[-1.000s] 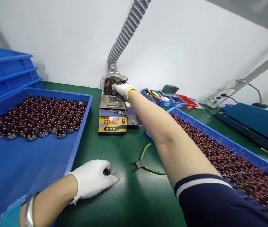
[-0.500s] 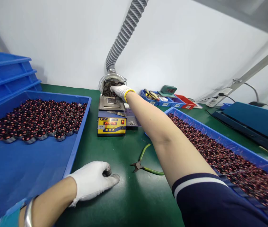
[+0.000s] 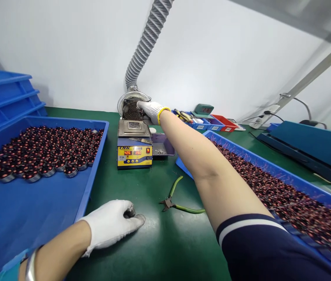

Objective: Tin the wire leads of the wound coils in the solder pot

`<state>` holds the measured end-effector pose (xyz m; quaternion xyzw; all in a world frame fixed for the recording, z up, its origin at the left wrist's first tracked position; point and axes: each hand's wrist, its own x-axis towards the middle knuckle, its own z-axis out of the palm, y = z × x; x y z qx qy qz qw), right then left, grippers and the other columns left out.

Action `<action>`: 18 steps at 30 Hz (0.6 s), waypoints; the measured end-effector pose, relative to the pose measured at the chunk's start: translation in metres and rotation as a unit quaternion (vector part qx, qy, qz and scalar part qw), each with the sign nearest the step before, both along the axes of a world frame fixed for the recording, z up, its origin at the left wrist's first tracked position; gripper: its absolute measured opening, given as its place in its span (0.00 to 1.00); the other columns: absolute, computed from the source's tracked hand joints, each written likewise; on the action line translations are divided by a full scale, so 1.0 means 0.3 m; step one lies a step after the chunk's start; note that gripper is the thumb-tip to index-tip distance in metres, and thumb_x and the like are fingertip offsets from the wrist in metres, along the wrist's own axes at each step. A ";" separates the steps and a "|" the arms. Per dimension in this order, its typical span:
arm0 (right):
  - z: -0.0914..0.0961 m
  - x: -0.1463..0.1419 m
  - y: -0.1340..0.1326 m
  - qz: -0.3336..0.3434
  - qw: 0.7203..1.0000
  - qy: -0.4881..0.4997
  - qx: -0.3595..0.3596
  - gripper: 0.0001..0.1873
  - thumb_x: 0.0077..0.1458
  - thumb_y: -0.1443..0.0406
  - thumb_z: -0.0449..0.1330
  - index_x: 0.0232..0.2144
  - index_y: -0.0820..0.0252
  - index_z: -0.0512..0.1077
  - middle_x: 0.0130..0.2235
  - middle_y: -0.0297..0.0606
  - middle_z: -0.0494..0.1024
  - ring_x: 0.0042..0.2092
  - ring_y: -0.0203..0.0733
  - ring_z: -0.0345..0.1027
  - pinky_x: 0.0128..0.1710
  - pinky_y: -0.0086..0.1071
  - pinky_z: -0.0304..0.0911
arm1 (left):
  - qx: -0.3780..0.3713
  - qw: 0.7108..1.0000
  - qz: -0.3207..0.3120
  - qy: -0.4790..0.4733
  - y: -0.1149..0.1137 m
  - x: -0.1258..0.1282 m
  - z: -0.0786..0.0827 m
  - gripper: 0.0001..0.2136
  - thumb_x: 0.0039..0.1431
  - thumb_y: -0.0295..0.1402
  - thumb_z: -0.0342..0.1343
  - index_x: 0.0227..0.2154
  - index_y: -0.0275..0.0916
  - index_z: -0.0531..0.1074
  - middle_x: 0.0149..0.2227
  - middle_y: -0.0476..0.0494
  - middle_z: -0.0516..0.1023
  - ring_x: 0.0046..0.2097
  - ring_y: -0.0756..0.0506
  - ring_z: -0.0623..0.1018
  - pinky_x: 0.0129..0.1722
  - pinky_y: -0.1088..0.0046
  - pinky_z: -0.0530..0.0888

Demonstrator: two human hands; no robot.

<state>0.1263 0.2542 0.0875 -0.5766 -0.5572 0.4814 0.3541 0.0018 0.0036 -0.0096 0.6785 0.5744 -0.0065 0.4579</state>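
White-gloved, the right hand (image 3: 153, 112) is poised near the yellow-fronted unit (image 3: 135, 159), upper centre, opening and grip hidden; steadiness is wanted around likely heat. Lower left, the left hand (image 3: 109, 224) is loosely curled, fingertips parted, nothing visibly held.

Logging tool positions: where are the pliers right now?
Head view, just below centre: the pliers lie on the green table, between the left hand and the right arm.

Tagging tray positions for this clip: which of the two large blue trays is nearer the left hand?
The left tray, whose parts have silvery rims: its side wall runs beside the left hand. The right tray lies beyond the pliers.
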 end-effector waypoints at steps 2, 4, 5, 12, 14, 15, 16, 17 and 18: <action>-0.003 0.016 -0.027 0.020 0.999 0.023 0.020 0.07 0.51 0.61 0.57 0.27 0.58 0.64 0.19 0.30 0.63 0.19 0.30 0.56 0.19 0.26 0.58 | -0.003 1.000 0.000 -0.001 0.000 0.000 0.002 0.19 0.51 0.50 0.48 0.31 0.40 0.73 0.29 0.45 0.78 0.31 0.43 0.74 0.27 0.72 0.62; -0.015 0.044 -0.063 0.055 0.996 0.053 0.036 0.10 0.52 0.58 0.56 0.27 0.58 0.64 0.19 0.29 0.63 0.17 0.29 0.55 0.17 0.25 0.57 | -0.002 1.000 -0.001 -0.001 0.001 0.002 0.003 0.19 0.51 0.50 0.48 0.32 0.40 0.74 0.29 0.45 0.78 0.31 0.43 0.74 0.27 0.72 0.62; -0.024 0.064 -0.087 0.072 0.994 0.068 0.039 0.11 0.52 0.57 0.56 0.27 0.59 0.64 0.19 0.30 0.64 0.17 0.28 0.54 0.17 0.24 0.56 | 0.000 1.000 -0.002 0.000 0.001 0.004 0.004 0.19 0.51 0.50 0.48 0.32 0.40 0.74 0.29 0.45 0.77 0.31 0.43 0.74 0.27 0.72 0.62; -0.155 0.241 -0.374 0.223 0.966 0.089 0.097 0.19 0.41 0.68 0.65 0.40 0.64 0.71 0.29 0.31 0.71 0.25 0.26 0.60 0.22 0.20 0.57 | 0.001 1.000 0.002 0.006 -0.001 0.006 0.004 0.19 0.51 0.49 0.48 0.32 0.40 0.74 0.29 0.45 0.77 0.31 0.44 0.73 0.26 0.73 0.62; -0.195 0.273 -0.455 0.222 0.968 0.076 0.090 0.27 0.39 0.70 0.65 0.46 0.63 0.70 0.29 0.30 0.71 0.25 0.26 0.59 0.24 0.20 0.58 | 0.001 1.000 0.003 0.005 -0.002 0.005 0.000 0.19 0.51 0.50 0.47 0.32 0.40 0.74 0.28 0.45 0.77 0.30 0.44 0.72 0.25 0.73 0.62; -0.212 0.285 -0.489 0.218 0.970 0.066 0.081 0.29 0.38 0.70 0.65 0.47 0.64 0.69 0.28 0.30 0.71 0.25 0.26 0.59 0.24 0.21 0.58 | 0.000 1.000 0.002 0.004 -0.002 0.006 -0.003 0.19 0.51 0.50 0.47 0.32 0.40 0.74 0.28 0.45 0.76 0.30 0.45 0.72 0.25 0.73 0.61; -0.226 0.293 -0.517 0.213 0.973 0.057 0.070 0.30 0.38 0.70 0.64 0.49 0.64 0.69 0.28 0.30 0.71 0.24 0.26 0.59 0.23 0.22 0.58 | 0.000 1.000 0.001 0.004 -0.002 0.006 -0.005 0.20 0.51 0.50 0.47 0.32 0.40 0.74 0.28 0.46 0.76 0.30 0.45 0.72 0.25 0.74 0.61; -0.238 0.300 -0.540 0.209 0.975 0.048 0.062 0.31 0.38 0.71 0.64 0.49 0.64 0.68 0.28 0.30 0.71 0.24 0.27 0.59 0.23 0.23 0.59 | -0.003 1.000 0.002 0.003 -0.003 0.007 -0.008 0.20 0.51 0.51 0.47 0.32 0.40 0.73 0.28 0.46 0.76 0.29 0.45 0.71 0.25 0.74 0.61; -0.248 0.306 -0.558 0.208 0.976 0.041 0.058 0.31 0.38 0.71 0.63 0.49 0.64 0.69 0.28 0.31 0.71 0.24 0.28 0.60 0.23 0.23 0.59 | -0.010 1.000 0.003 0.003 -0.003 0.008 -0.010 0.20 0.51 0.51 0.47 0.32 0.40 0.73 0.27 0.46 0.76 0.29 0.45 0.71 0.25 0.74 0.61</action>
